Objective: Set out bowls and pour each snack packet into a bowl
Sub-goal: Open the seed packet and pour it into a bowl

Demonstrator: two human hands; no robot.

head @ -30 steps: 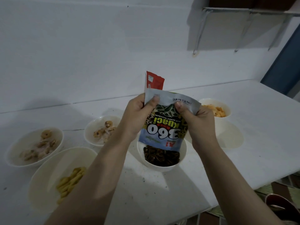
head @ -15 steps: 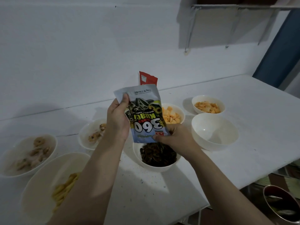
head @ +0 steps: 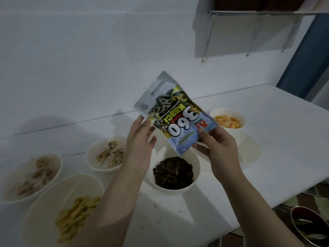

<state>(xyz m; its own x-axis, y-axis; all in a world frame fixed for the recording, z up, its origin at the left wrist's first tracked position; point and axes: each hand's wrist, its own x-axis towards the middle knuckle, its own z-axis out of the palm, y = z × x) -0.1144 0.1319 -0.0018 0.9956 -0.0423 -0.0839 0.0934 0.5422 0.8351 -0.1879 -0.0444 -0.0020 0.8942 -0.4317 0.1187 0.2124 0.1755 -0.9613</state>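
Since half a second ago the packet [head: 175, 114] has swung from near upright to tilted, the right hand [head: 216, 145] has come up from under it to take its lower right edge, and the left hand [head: 140, 141] has let go of the top edge and dropped lower. The red packet that showed behind it is no longer visible.

Right fingers [head: 200, 146]: thumb on the printed face, the others curled behind, pinching the packet at its 4 o'clock edge. Left fingers [head: 138, 125]: straight and relaxed, tips touching or just beside the packet's 8 o'clock edge; I can't tell whether there's contact, but there's no grip.

Packet long axis runs 10 o'clock to 4 o'clock, sealed grey end up at 10, mouth end low by the right hand. Print reads upside down. It looks flat and slack, so probably emptied.

Seed bowl [head: 173, 172] sits directly at 6 o'clock from the packet, dark seeds heaped inside, between the two wrists. The right hand is the nearer one and has control.

Outward: empty bowl [head: 249, 148] at 3 o'clock from the right hand, orange-snack bowl [head: 228, 120] beyond it at 1 o'clock. At 9 and 8 o'clock of the left arm there are three more filled bowls, blurred. All are on the white table [head: 277, 122].

Next, likely: discard the packet, and fill the empty bowl.
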